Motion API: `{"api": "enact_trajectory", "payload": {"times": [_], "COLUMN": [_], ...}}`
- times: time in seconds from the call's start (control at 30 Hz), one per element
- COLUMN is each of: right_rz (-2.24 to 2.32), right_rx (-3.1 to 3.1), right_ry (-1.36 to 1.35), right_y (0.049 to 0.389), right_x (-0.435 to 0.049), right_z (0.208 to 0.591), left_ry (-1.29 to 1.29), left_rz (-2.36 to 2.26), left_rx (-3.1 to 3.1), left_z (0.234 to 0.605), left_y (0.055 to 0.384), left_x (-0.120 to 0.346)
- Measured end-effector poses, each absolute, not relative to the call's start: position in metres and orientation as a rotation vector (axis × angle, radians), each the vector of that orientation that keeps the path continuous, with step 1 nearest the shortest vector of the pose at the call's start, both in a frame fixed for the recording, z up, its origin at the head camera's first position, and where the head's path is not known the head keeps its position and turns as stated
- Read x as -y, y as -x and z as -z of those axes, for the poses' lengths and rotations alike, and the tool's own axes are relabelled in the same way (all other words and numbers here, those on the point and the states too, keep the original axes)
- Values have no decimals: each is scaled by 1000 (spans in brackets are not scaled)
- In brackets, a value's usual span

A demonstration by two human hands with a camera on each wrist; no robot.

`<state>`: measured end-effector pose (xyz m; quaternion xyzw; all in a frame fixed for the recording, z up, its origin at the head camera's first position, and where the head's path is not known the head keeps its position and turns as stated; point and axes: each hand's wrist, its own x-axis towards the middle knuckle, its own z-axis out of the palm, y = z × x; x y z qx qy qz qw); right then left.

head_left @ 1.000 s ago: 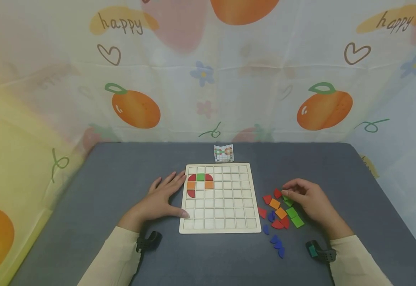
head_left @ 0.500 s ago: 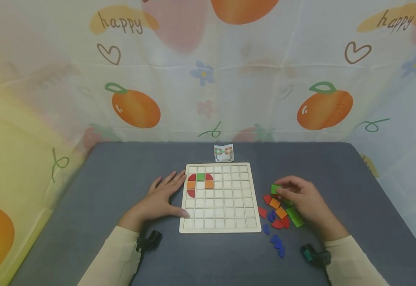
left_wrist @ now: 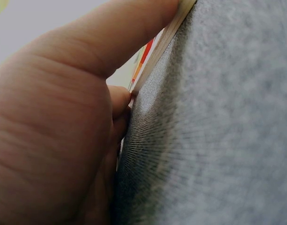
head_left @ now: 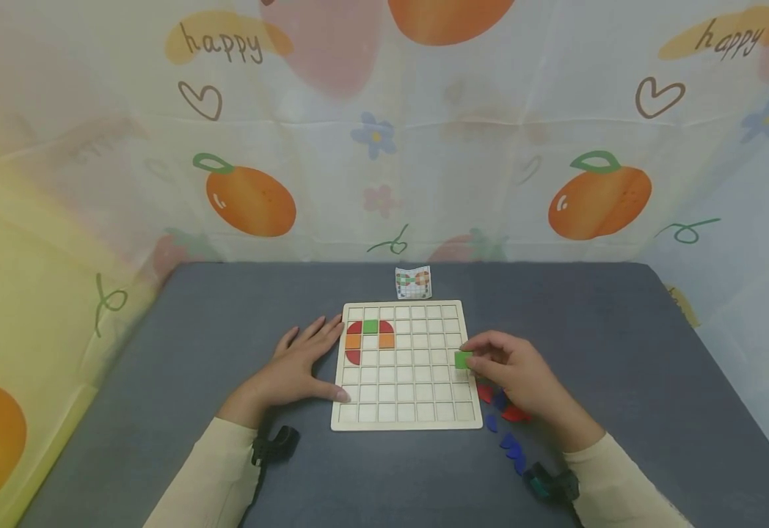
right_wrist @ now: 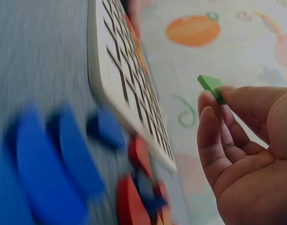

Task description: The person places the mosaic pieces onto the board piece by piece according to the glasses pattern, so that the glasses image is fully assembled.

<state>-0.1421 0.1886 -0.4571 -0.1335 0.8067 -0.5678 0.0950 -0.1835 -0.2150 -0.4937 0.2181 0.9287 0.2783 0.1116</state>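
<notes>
A pale wooden grid board (head_left: 404,389) lies on the dark table. In its upper left cells sit a green square (head_left: 370,327), two orange squares (head_left: 354,342) and several red quarter-round pieces (head_left: 354,357). My left hand (head_left: 288,374) rests at the board's left edge, fingers spread, the thumb touching the rim. Between thumb and fingertips my right hand (head_left: 519,370) pinches a green square tile (head_left: 462,360), held over the board's right edge. The right wrist view shows that green tile (right_wrist: 211,86) raised clear of the board.
Red pieces (head_left: 515,414) and blue pieces (head_left: 510,444) lie right of the board, some hidden under my right hand. A small printed pattern card (head_left: 414,283) lies behind the board. A patterned cloth (head_left: 464,147) hangs beyond the table.
My right hand has picked up the green square tile from the loose pieces and carried it left to the board's right edge. The left hand has stayed in place.
</notes>
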Motion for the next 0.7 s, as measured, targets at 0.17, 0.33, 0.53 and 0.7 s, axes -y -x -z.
{"api": "enact_trajectory", "payload": {"times": [0.17,0.33,0.53,0.7], "right_rz": [1675,1585,1530,1553], "right_rx": [-2353,-2400,-2427,-2374], "right_ry": [461,532,534,436], "right_y": [143,148,159,168], "right_x": [-160,-131,-98,-78], "right_z": [460,462,463,467], "left_ry": [-612,-621,-645,-643], "left_rz": [-797,-810,-820,-807], "left_rx": [-2720,-2716,-2731,-2726], "left_z": [495,496,499,496], "left_y": [184,185,185,185], "left_x": [216,217,217,217]}}
